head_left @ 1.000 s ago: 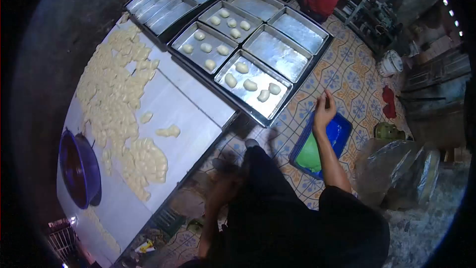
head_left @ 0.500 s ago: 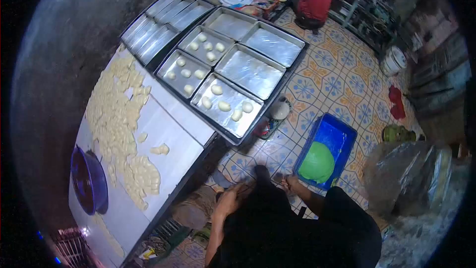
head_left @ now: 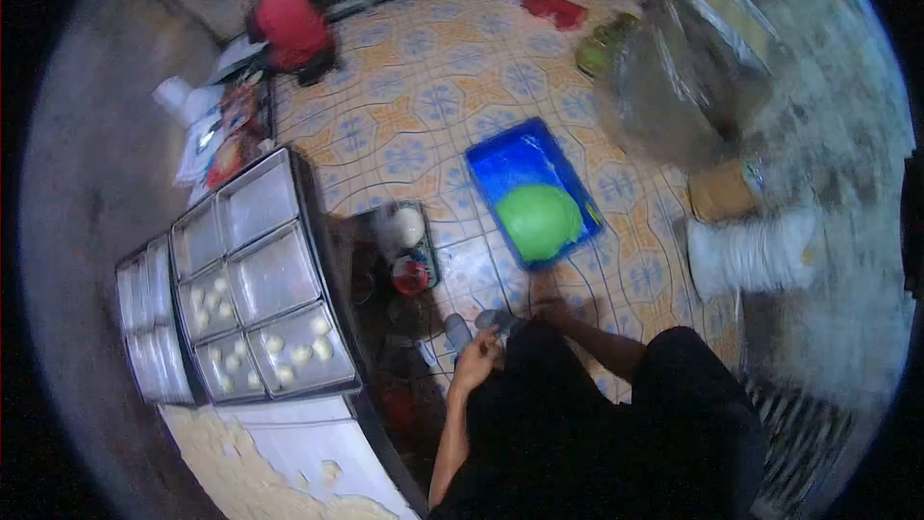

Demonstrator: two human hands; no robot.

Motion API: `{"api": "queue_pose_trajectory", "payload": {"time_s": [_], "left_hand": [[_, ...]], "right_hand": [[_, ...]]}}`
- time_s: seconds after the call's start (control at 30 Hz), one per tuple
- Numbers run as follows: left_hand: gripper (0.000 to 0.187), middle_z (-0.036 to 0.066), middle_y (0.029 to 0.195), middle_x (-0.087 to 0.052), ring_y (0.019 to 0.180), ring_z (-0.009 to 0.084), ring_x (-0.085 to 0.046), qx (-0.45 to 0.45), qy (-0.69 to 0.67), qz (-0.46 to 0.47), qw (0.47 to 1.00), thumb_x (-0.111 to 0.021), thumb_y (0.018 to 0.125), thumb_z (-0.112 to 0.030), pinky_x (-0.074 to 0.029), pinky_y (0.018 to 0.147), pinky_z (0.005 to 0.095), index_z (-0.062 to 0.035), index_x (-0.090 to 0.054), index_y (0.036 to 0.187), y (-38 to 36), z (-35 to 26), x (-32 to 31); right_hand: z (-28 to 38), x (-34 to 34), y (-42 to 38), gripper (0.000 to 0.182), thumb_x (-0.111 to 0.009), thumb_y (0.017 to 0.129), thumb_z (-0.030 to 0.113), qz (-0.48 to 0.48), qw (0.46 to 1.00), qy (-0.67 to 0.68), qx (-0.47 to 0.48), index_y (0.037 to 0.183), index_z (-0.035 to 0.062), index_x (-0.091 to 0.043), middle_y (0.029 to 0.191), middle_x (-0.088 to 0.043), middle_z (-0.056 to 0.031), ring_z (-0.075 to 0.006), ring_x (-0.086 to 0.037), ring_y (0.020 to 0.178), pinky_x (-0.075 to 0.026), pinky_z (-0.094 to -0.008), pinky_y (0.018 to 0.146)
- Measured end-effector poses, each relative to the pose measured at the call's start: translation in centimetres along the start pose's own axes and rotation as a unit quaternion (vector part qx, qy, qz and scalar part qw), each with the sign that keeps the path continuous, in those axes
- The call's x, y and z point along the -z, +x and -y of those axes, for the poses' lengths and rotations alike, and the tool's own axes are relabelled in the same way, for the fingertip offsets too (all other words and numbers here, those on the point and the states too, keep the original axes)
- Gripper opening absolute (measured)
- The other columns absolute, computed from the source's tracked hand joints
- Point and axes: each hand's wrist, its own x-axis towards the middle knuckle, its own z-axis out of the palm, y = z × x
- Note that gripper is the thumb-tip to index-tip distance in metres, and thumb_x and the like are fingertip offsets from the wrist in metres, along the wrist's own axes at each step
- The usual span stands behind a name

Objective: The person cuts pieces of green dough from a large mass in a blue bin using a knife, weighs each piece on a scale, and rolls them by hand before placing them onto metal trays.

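My left hand [head_left: 476, 360] hangs in front of my dark clothing, above the floor near my feet. Its fingers look loosely bent and apart, and nothing shows in them. Blurred by motion, my right hand [head_left: 553, 310] is just below the near edge of a blue tray [head_left: 518, 156]; its fingers cannot be made out. In the tray on the floor lies a rounded light green mass [head_left: 537, 221]. Left of me, metal pans [head_left: 275, 273] stand on the worktable, some holding small pale dough pieces [head_left: 301, 354]. A flattened pale dough sheet [head_left: 231, 467] lies on the white tabletop.
A person in red [head_left: 291, 24] crouches at the back left. Beside the worktable are a red container [head_left: 409, 275] and a pale round item [head_left: 409, 227]. To the right are a large plastic-covered bundle [head_left: 674, 82], a cardboard box [head_left: 724, 193] and a white stack [head_left: 751, 250].
The view has turned to the right, so the worktable and blue tray appear farther left. The box and white stack now show at the right. My right hand has become more blurred.
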Motion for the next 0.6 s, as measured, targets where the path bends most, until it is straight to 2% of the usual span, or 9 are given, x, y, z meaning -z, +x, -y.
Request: {"api": "queue_pose_trajectory", "payload": {"time_s": [0.03, 0.13, 0.2, 0.27, 0.37, 0.4, 0.43, 0.5, 0.6], "left_hand": [[0.036, 0.015, 0.106, -0.061, 0.097, 0.0241, -0.057, -0.088, 0.043, 0.005, 0.995, -0.051, 0.089, -0.018, -0.042, 0.086, 0.0324, 0.0006, -0.051, 0.119, 2.7, 2.9, -0.5], [0.024, 0.010, 0.083, -0.062, 0.081, 0.0151, -0.059, 0.012, -0.075, 0.047, 0.996, -0.050, 0.088, -0.010, -0.046, 0.070, 0.0279, 0.0016, -0.056, 0.108, 9.5, 5.7, -1.7], [0.026, 0.013, 0.087, -0.064, 0.066, 0.0147, -0.061, -0.006, -0.154, 0.060, 0.986, -0.051, 0.087, -0.006, -0.050, 0.062, 0.0273, 0.0008, -0.053, 0.112, 14.8, 9.3, -2.5], [0.025, 0.014, 0.082, -0.063, 0.062, 0.0176, -0.062, 0.077, -0.203, 0.045, 0.975, -0.050, 0.088, -0.010, -0.050, 0.055, 0.0271, 0.0030, -0.053, 0.110, 18.4, 10.4, -3.6], [0.029, 0.013, 0.078, -0.062, 0.060, 0.0200, -0.062, 0.168, -0.245, 0.025, 0.955, -0.053, 0.089, -0.019, -0.047, 0.046, 0.0271, 0.0024, -0.054, 0.108, 24.1, 10.0, -5.2], [0.029, 0.013, 0.079, -0.063, 0.060, 0.0208, -0.062, 0.155, -0.205, 0.022, 0.966, -0.052, 0.089, -0.021, -0.048, 0.048, 0.0275, 0.0019, -0.054, 0.107, 26.9, 12.1, -5.4], [0.028, 0.013, 0.078, -0.063, 0.059, 0.0211, -0.062, 0.046, -0.094, 0.035, 0.994, -0.052, 0.089, -0.021, -0.049, 0.048, 0.0283, 0.0014, -0.055, 0.107, 30.5, 16.2, -5.1], [0.031, 0.013, 0.081, -0.062, 0.064, 0.0217, -0.062, -0.010, -0.072, 0.066, 0.995, -0.052, 0.089, -0.025, -0.049, 0.051, 0.0300, 0.0001, -0.055, 0.106, 36.9, 21.0, -4.6], [0.039, 0.018, 0.095, -0.059, 0.077, 0.0226, -0.061, 0.192, -0.154, 0.083, 0.966, -0.048, 0.089, -0.036, -0.050, 0.061, 0.0333, -0.0016, -0.054, 0.106, 46.4, 25.3, -2.7]], "right_hand": [[-1.3, -0.4, -2.5, 0.017, -0.057, 0.081, 0.008, -0.050, 0.997, 0.046, -0.033, 0.097, 0.0024, -0.059, 0.071, -0.059, -0.0076, -0.0194, -0.057, 0.061, -0.047, -0.0334, 0.054], [-0.1, -1.5, -4.0, 0.021, -0.055, 0.083, 0.009, -0.151, 0.967, 0.173, -0.111, 0.103, 0.0002, -0.056, 0.080, -0.059, -0.0096, -0.0193, -0.058, 0.070, -0.048, -0.0329, 0.063], [-1.2, -1.0, -2.9, 0.024, -0.051, 0.086, 0.012, -0.174, 0.951, 0.226, -0.119, 0.106, -0.0001, -0.054, 0.085, -0.059, -0.0109, -0.0202, -0.058, 0.075, -0.048, -0.0336, 0.066], [-5.4, 1.7, -0.6, 0.027, -0.048, 0.088, 0.015, -0.116, 0.929, 0.338, -0.100, 0.110, -0.0004, -0.051, 0.090, -0.059, -0.0122, -0.0211, -0.058, 0.080, -0.048, -0.0342, 0.068], [-13.8, 5.0, 4.9, 0.032, -0.042, 0.091, 0.020, 0.040, 0.819, 0.572, -0.029, 0.115, -0.0009, -0.046, 0.098, -0.059, -0.0141, -0.0225, -0.059, 0.089, -0.048, -0.0351, 0.073], [-14.6, 5.1, 6.8, 0.034, -0.042, 0.091, 0.023, -0.004, 0.819, 0.573, 0.018, 0.116, -0.0001, -0.046, 0.100, -0.057, -0.0142, -0.0231, -0.057, 0.090, -0.047, -0.0362, 0.074], [-15.5, 5.2, 8.8, 0.036, -0.042, 0.091, 0.026, -0.048, 0.817, 0.571, 0.065, 0.117, 0.0007, -0.046, 0.102, -0.056, -0.0143, -0.0237, -0.056, 0.092, -0.046, -0.0374, 0.075], [-17.5, 6.0, 11.7, 0.041, -0.046, 0.088, 0.029, -0.257, 0.929, 0.261, 0.047, 0.119, 0.0021, -0.046, 0.109, -0.053, -0.0145, -0.0246, -0.051, 0.098, -0.043, -0.0399, 0.080], [-17.7, 9.3, 14.1, 0.045, -0.052, 0.085, 0.027, -0.317, 0.932, 0.163, -0.067, 0.121, 0.0016, -0.043, 0.111, -0.052, -0.0156, -0.0256, -0.051, 0.100, -0.043, -0.0403, 0.083]]}}
